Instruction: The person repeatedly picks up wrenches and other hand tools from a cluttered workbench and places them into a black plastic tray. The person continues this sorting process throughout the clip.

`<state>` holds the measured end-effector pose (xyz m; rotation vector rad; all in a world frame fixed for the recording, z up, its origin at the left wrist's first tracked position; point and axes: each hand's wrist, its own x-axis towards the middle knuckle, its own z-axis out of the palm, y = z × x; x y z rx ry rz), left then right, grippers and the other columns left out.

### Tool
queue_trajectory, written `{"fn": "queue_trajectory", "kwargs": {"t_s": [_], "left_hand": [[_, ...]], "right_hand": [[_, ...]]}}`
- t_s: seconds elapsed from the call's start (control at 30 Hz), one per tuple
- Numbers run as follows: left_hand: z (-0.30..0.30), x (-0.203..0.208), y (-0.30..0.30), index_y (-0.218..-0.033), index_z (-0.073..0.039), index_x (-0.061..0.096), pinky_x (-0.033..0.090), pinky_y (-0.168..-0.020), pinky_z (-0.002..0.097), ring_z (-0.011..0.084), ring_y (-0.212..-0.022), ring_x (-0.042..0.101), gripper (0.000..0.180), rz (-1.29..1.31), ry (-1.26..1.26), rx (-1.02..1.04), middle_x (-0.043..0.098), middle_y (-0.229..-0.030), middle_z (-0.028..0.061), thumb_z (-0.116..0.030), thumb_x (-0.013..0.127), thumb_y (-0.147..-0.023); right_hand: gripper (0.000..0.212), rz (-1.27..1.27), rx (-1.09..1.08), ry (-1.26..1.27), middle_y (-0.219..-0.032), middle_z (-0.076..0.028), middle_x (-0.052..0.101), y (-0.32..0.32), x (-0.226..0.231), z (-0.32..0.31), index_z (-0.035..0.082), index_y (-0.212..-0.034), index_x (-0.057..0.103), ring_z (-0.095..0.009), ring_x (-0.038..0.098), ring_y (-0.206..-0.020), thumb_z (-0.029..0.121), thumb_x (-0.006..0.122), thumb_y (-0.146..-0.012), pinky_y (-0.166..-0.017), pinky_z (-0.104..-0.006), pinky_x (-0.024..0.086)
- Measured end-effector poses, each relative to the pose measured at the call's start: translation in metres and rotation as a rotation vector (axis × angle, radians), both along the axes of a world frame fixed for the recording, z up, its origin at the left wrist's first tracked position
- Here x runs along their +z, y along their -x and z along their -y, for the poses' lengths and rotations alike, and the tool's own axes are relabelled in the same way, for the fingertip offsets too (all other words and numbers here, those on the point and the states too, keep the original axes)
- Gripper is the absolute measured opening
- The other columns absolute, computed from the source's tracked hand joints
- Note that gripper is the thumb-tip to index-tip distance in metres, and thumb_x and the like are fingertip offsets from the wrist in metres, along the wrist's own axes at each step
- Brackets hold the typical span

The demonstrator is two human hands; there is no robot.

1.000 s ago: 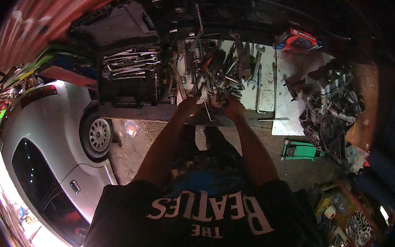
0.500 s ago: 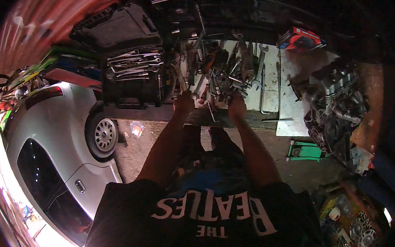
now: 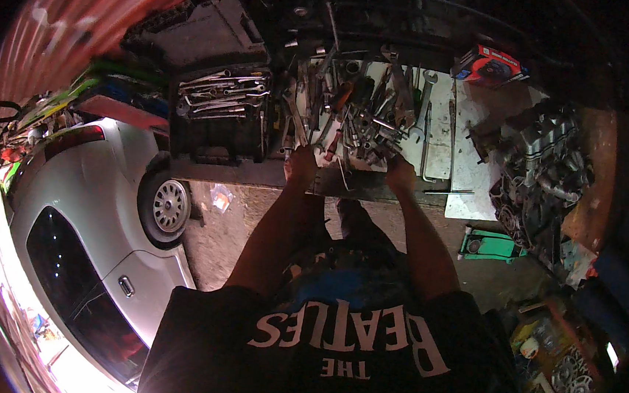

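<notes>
At the bench's near edge, my left hand (image 3: 300,167) is closed in a fist beside the long wrenches; what it grips, if anything, is hidden. My right hand (image 3: 401,176) lies at the near right side of the tool pile, its fingers curled by a dark piece I cannot make out. Between the hands are a red-handled screwdriver (image 3: 332,148), a bent metal rod (image 3: 344,175) and a heap of sockets (image 3: 372,138). A large combination wrench (image 3: 422,109) rests to the right of the heap.
An open black toolbox (image 3: 218,152) with several wrenches (image 3: 223,93) stands left. On the right are a red and black box (image 3: 489,65), a metal engine part (image 3: 543,159) and a thin rod (image 3: 448,192). Below sit a green floor jack (image 3: 495,245) and a silver car (image 3: 93,194).
My right hand has moved right, away from my left hand, along the bench's near edge. My left hand stays near the wrenches. The whole view has shifted slightly.
</notes>
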<state>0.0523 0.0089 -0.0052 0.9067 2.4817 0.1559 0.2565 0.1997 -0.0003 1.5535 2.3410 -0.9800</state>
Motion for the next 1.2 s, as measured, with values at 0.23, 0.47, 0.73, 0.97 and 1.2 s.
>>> {"fn": "queue_trajectory", "kwargs": {"t_s": [0.23,0.47,0.73,0.97,1.2], "left_hand": [[-0.005,-0.029,-0.005,-0.092,-0.004,0.061,0.05,-0.071,0.0465,0.0363,-0.082,0.063,0.026,0.092,-0.047,0.048,0.064,-0.085,0.0179,-0.027,0.063,-0.082],[-0.019,-0.018,-0.02,-0.111,-0.011,0.06,0.052,-0.075,0.0471,0.0353,-0.089,0.064,0.031,0.369,-0.029,-0.218,0.065,-0.095,0.0202,-0.027,0.059,-0.084],[-0.034,-0.019,-0.041,-0.117,-0.011,0.056,0.053,-0.07,0.0454,0.0352,-0.088,0.065,0.04,0.284,-0.038,-0.207,0.064,-0.098,0.0203,-0.008,0.056,-0.077],[-0.038,-0.021,-0.034,-0.101,-0.008,0.06,0.054,-0.07,0.0447,0.0332,-0.09,0.065,0.024,0.18,0.077,-0.29,0.064,-0.096,0.0178,-0.007,0.055,-0.077],[-0.035,0.003,-0.04,-0.12,-0.012,0.054,0.053,-0.072,0.0454,0.0353,-0.09,0.064,0.043,0.118,-0.119,-0.065,0.064,-0.101,0.0184,-0.006,0.055,-0.078]], "right_hand": [[0.027,-0.019,0.006,-0.081,-0.086,-0.021,0.066,-0.023,-0.025,-0.007,0.01,-0.089,0.06,-0.043,0.063,-0.081,0.035,0.051,-0.09,-0.068,-0.0508,0.05],[0.02,-0.074,-0.039,-0.032,-0.084,-0.02,0.066,-0.027,-0.019,-0.002,0.012,-0.094,0.058,-0.041,0.063,-0.079,0.031,0.054,-0.087,-0.067,-0.051,0.049],[0.019,-0.139,-0.027,-0.005,-0.075,-0.019,0.065,-0.048,-0.042,0.0,0.013,-0.1,0.06,-0.038,0.064,-0.073,0.022,0.058,-0.083,-0.064,-0.0477,0.049],[0.019,-0.079,-0.043,0.05,-0.089,-0.02,0.066,-0.052,-0.03,0.0,0.013,-0.1,0.059,-0.041,0.063,-0.084,0.022,0.059,-0.083,-0.071,-0.0493,0.049],[0.021,-0.068,-0.023,0.043,-0.087,-0.021,0.066,-0.049,-0.028,0.002,0.013,-0.099,0.059,-0.041,0.063,-0.084,0.025,0.059,-0.082,-0.071,-0.0505,0.049]]}}
